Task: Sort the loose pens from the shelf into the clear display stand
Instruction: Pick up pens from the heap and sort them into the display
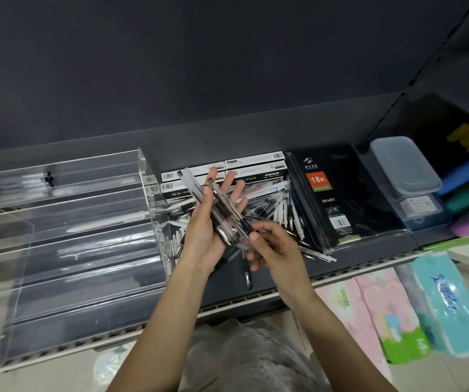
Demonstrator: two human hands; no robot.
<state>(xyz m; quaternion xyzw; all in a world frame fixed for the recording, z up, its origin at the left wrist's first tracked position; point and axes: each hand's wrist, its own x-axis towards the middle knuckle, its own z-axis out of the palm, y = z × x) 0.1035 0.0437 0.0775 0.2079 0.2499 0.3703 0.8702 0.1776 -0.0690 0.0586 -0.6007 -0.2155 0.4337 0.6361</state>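
A dark grey metal shelf (256,284) runs under a dark wall. The clear acrylic tiered display stand (66,244) fills its left end, with a few pens in its upper rows. Black wrapped diaries (340,199) lie toward the right end. A heap of loose pens (281,205) lies mid-shelf beside white pen boxes (253,165). Above the heap, the left hand (208,222), fingers spread, cradles a bundle of clear-barrelled pens (222,210); the right hand (273,247) pinches the bundle's lower end.
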